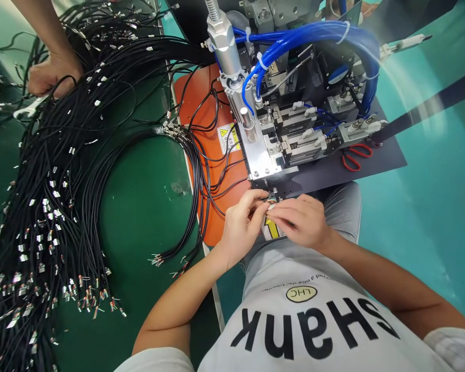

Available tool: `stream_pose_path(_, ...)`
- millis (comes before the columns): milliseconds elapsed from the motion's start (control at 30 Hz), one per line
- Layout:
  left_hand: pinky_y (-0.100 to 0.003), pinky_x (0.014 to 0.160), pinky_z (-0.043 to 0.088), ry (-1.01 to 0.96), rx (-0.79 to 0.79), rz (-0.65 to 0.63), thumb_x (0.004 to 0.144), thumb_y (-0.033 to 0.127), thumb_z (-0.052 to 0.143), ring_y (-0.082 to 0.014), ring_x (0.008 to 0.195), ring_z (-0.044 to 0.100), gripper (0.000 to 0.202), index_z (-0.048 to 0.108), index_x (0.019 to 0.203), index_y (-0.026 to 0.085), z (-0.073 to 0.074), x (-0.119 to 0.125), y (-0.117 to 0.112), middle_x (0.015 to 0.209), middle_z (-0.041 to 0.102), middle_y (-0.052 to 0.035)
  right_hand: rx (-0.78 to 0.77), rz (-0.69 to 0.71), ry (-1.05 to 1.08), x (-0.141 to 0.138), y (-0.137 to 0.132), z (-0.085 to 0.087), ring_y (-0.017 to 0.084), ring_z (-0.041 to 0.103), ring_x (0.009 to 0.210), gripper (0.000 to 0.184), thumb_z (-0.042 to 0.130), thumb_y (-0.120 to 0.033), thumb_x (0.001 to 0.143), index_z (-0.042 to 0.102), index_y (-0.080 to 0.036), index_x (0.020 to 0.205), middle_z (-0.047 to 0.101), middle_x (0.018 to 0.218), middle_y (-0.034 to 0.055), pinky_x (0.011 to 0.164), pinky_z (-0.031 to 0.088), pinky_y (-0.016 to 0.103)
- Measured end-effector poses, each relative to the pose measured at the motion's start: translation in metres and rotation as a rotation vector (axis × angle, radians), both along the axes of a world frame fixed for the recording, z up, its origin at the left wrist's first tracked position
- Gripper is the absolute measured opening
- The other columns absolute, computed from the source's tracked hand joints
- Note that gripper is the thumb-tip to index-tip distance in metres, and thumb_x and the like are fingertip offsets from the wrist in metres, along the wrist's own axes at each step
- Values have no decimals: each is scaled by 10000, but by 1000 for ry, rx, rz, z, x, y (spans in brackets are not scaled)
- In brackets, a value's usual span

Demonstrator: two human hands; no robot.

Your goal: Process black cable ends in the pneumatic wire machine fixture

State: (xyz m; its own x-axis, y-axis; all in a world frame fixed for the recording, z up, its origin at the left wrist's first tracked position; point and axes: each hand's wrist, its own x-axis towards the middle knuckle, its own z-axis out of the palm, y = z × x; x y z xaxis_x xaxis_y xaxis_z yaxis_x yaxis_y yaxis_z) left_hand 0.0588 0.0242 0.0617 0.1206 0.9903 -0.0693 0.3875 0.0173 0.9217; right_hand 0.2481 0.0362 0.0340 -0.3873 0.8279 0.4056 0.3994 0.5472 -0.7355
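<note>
Both my hands meet at the front edge of a machine (261, 155) with metal cylinders and blue air hoses. My left hand (243, 219) pinches the thin coloured wires (272, 199) at a cable's end. From the other side, my right hand (302, 219) has thumb and fingers closed on the same wires, close to a small white piece. The fingertips hide most of what is held. Left of my hands, black cables (196, 175) lie across the machine's orange base plate (217, 206), some with bare wire ends.
A large heap of black cables (58, 170) with metal connectors covers the green table (139, 206) on the left. Another person's hand (56, 75) rests on that heap by a wrench (31, 107). Red-handled scissors (356, 156) lie on a dark plate (383, 160) to the right.
</note>
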Motion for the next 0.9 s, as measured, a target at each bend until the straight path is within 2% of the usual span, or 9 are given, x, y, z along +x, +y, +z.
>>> stream_pose_path(100, -203, 650, 496, -14, 30, 7, 950, 290, 591, -99, 705, 632, 218, 614, 1147, 199, -2, 0, -1, 828, 690, -2, -287, -112, 185, 0, 4, 6, 132, 627, 653, 47, 740, -260, 841, 721, -237, 878, 719, 805, 7, 616, 480, 296)
stream_pose_path(200, -199, 623, 489, -17, 40, 8, 943, 291, 601, -89, 663, 591, 209, 638, 1127, 197, -2, 0, -2, 785, 663, 8, -635, -107, 318, -3, 8, 10, 113, 562, 558, 141, 741, -349, 841, 715, -211, 852, 680, 737, 2, 506, 456, 262)
stream_pose_path(267, -206, 636, 493, -47, 31, 9, 939, 285, 606, -93, 668, 582, 203, 648, 1117, 195, -2, 0, -2, 775, 650, 8, -758, -92, 378, -6, 9, 9, 104, 544, 528, 171, 728, -370, 850, 710, -200, 840, 668, 710, -2, 473, 442, 248)
stream_pose_path(400, -235, 670, 496, -152, 0, 1, 916, 271, 642, -115, 737, 590, 215, 671, 1116, 196, 1, 1, 2, 879, 667, -31, -746, -102, 418, -14, 6, 3, 93, 558, 511, 158, 722, -343, 856, 687, -195, 812, 644, 683, -18, 469, 435, 233)
stream_pose_path(567, -240, 608, 479, -288, -41, 84, 895, 316, 677, -120, 732, 600, 144, 759, 946, 208, 6, 3, 7, 956, 667, -59, -675, -151, 460, -20, -1, 0, 75, 566, 491, 135, 702, -297, 872, 663, -209, 777, 636, 733, -26, 458, 418, 232)
stream_pose_path(733, -244, 527, 441, -429, -161, 190, 899, 368, 674, -87, 532, 529, 199, 758, 916, 188, 4, 7, 10, 728, 640, -16, -659, -192, 492, -29, -3, 0, 78, 566, 500, 127, 694, -296, 877, 659, -215, 786, 636, 751, -21, 472, 422, 242)
stream_pose_path(900, -242, 546, 441, -473, -189, 214, 911, 411, 652, -94, 513, 511, 247, 729, 894, 176, 1, 7, 12, 575, 561, 20, -634, -199, 511, -40, -1, 1, 83, 550, 516, 147, 666, -293, 897, 641, -212, 777, 640, 733, -17, 487, 434, 246)
